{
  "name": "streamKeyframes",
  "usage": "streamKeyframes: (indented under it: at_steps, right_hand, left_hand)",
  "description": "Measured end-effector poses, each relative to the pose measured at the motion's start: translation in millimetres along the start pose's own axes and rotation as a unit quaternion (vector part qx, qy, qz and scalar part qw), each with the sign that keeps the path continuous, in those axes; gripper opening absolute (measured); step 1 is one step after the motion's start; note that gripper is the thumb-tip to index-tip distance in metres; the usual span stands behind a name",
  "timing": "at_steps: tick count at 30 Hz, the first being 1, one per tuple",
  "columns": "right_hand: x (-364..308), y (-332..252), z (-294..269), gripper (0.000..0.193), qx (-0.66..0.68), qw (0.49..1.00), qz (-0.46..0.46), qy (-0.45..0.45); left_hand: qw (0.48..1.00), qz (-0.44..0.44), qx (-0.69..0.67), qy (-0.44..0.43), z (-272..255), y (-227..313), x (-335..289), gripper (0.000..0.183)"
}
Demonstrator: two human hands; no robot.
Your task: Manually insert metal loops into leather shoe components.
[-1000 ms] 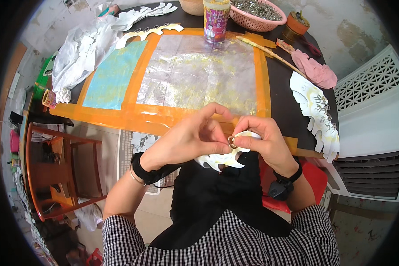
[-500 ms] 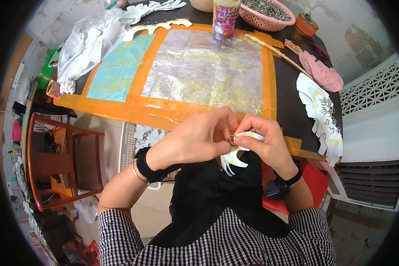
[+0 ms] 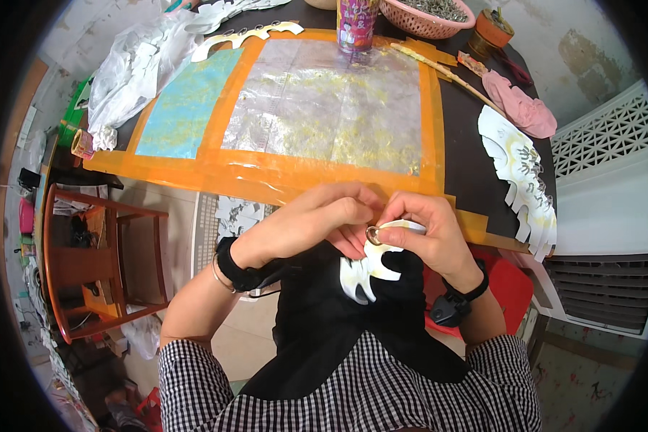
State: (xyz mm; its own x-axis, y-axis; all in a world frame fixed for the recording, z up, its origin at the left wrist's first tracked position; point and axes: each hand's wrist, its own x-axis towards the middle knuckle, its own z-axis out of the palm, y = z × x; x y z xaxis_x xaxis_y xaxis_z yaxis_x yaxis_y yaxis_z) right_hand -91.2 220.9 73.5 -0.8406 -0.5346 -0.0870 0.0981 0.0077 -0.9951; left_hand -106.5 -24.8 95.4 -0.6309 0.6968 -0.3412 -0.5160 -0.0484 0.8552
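Note:
A white scalloped cut-out strip [image 3: 371,268] with yellowish smears hangs between my hands, over the black apron. My right hand [image 3: 428,229] pinches its upper end between thumb and fingers. By that thumb tip, a small metal ring [image 3: 372,235] stands against the strip. My left hand [image 3: 327,219] is curled, its lower fingers closed against the strip's left side; its thumb and index finger come near the ring, their tips partly hidden. Along the table's right edge lies a stack of similar white strips [image 3: 518,176] bearing dark rings.
Orange tape [image 3: 266,183] frames smeared grey and blue sheets on the dark table. Another ringed strip [image 3: 248,34] lies at the back, beside a plastic bag [image 3: 133,75]. A purple cup [image 3: 358,25], pink basket of metal pieces [image 3: 435,20], stick [image 3: 453,77] and pink cloth [image 3: 520,106] stand farther right.
The strip has swung lower and shows more of its face, with the ring more exposed. My left fingers have drawn back slightly from the ring. The view has shifted a little.

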Motion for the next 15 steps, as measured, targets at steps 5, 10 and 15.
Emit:
streamKeyframes:
  at_steps: [5,10,15]
  right_hand:
    - [0,-3,3,0.012,0.007,1.000,-0.006,0.022]
    - [3,-17,0,0.012,0.037,0.995,-0.041,0.082]
    - [11,-50,16,0.011,0.061,0.995,-0.056,0.049]
  left_hand:
    - [0.990,0.022,0.111,0.089,13,6,-7,0.043]
    - [0.984,0.020,0.121,0.133,19,-11,-38,0.046]
    - [0.988,0.054,-0.139,-0.047,73,-100,-38,0.063]
